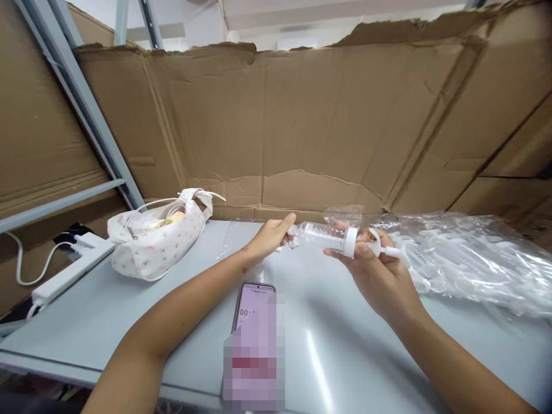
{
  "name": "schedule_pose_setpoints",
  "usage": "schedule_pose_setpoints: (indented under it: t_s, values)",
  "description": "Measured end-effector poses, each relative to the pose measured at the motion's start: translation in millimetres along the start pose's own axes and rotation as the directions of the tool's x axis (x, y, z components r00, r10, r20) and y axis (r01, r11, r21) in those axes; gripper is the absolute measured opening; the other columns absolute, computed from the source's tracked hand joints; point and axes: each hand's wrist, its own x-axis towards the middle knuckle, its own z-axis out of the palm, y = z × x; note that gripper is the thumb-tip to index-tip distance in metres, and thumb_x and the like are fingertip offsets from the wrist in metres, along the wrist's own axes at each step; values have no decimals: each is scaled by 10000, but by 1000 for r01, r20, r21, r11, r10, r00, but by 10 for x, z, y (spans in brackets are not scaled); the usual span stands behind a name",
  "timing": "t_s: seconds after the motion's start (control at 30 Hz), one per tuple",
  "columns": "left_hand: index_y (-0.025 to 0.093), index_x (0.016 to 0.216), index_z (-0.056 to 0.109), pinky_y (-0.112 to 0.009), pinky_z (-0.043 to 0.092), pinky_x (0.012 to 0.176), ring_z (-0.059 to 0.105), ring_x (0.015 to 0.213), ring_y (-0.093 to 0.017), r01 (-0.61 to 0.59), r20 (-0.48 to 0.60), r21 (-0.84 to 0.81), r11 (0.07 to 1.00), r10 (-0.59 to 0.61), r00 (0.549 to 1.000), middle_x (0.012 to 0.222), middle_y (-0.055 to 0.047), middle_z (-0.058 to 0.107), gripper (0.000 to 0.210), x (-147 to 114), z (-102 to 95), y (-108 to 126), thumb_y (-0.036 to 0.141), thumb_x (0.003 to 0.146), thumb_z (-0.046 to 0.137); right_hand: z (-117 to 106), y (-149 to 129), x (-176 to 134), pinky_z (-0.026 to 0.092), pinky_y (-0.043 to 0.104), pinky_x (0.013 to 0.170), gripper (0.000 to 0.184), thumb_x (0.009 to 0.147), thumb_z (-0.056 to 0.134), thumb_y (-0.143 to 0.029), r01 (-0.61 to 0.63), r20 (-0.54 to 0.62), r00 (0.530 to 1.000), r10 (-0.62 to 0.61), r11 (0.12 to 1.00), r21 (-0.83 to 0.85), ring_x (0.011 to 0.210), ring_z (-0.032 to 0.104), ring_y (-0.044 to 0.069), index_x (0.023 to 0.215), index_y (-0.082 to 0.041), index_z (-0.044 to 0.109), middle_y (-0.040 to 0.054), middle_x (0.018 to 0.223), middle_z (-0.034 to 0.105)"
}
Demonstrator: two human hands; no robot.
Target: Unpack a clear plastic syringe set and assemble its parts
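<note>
The syringe (332,237) lies level between your hands: your left hand (269,236) pinches its tip at 9 o'clock, your right hand (379,270) grips its plunger end at 3 o'clock.

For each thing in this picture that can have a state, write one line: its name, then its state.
Syringe: held level above the table between both hands, plunger partly drawn out.
Left hand: grip closed on the syringe's tip end.
Right hand: grip closed at the white collar and plunger.
Phone: lying flat, screen lit.
Pouch: open at the top, filled.
Power strip: cables plugged in.
Plastic bags: heaped on the table.
</note>
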Motion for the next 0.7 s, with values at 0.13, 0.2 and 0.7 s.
schedule_pose_setpoints:
  t_s: [0.13,0.2,0.7]
  values:
    - [181,570,458,-237,336,530,442,508,-119,73,-67,225,972,-59,996,557,-5,497,542,52,-135,-48,606,863,294,-5,-47,-2,549,435,834,155,755,700,-351,47,-41,998,-49,998,-47,1204,462,251,774,-276,565,1,1112,586]
    - [180,552,501,-246,345,569,514,593,-155,110,-87,344,932,-85,993,602,-24,565,446,86,-237,-111,559,788,490,-11,-60,12,552,427,834,162,749,702,-352,57,-77,995,-62,996,-68,1213,451,252,772,-278,560,7,1085,582]
    - [185,1044,565,-280,406,709,603,903,-266,95,-22,656,749,-107,994,937,-95,671,451,247,-155,-415,190,626,734,-53,60,18,530,461,898,191,812,634,-376,-70,-98,993,59,991,-116,1216,420,247,746,-228,532,25,1133,517]
